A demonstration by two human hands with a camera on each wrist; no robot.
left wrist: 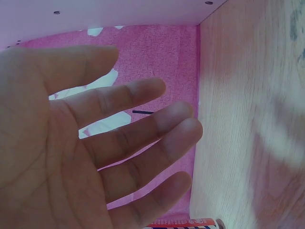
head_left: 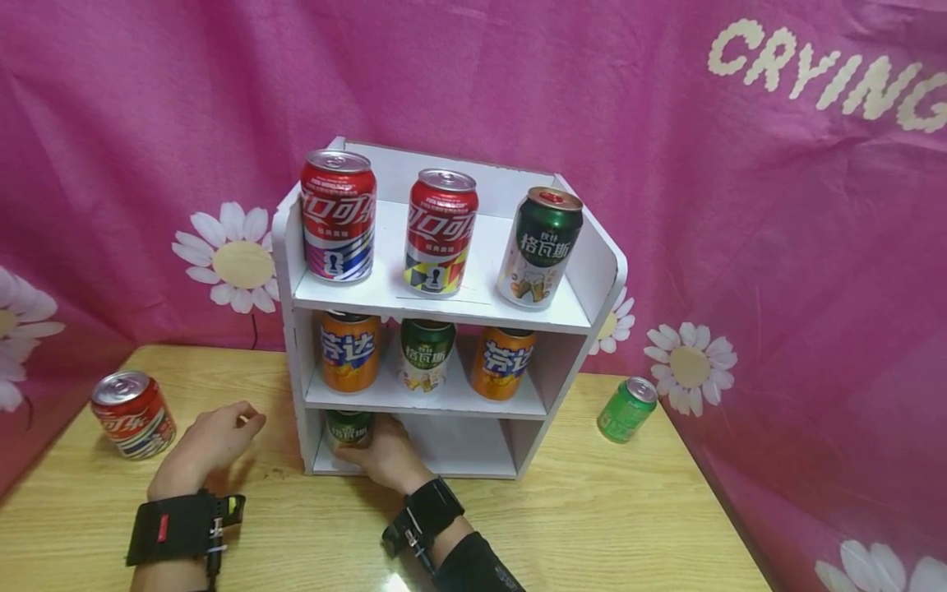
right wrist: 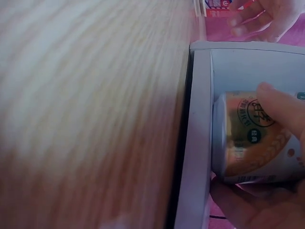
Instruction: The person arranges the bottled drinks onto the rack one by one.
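My right hand (head_left: 388, 457) reaches into the bottom level of the white shelf (head_left: 414, 307) and grips a dark green and white drink can (head_left: 349, 428) at its left end. In the right wrist view the thumb and fingers lie on opposite sides of this can (right wrist: 257, 138), whose base is at the shelf floor. Left of the shelf, my left hand (head_left: 216, 441) is held over the table with nothing in it; its fingers (left wrist: 138, 93) are loosely spread in the left wrist view. A red cola can (head_left: 135, 415) stands just beyond it to the left.
On the top level are two red cola cans (head_left: 339, 218) (head_left: 441, 233) and a green-and-white can (head_left: 541, 248). The middle level holds orange cans (head_left: 351, 353) (head_left: 503, 364) around another green-and-white can (head_left: 426, 355). A light green can (head_left: 626, 410) stands right of the shelf. A pink curtain (head_left: 459, 90) hangs behind.
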